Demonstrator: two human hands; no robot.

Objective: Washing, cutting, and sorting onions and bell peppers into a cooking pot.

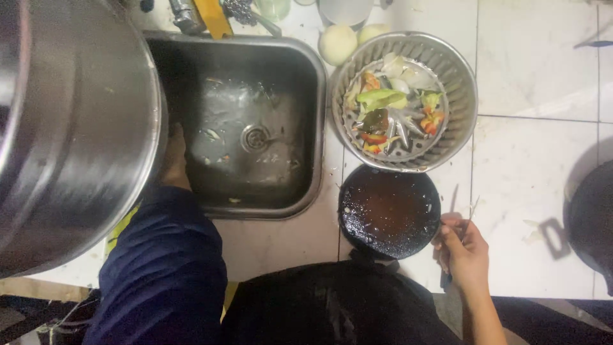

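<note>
Gripping a thin stick (471, 214) in right hand (465, 252), left hand (174, 160) half-hidden behind big steel pot (76, 128), grip unclear

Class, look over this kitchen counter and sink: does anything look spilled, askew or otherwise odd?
Yes. Food scraps litter the sink basin around its drain. The small black pan holds dark, greasy residue. The metal colander holds mixed vegetable trimmings. Nothing looks tipped or broken.

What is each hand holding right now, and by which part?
The right hand pinches a thin stick-like utensil near its lower end, beside the small dark pan. The left hand is mostly hidden behind the large steel pot; its hold cannot be told.
</note>
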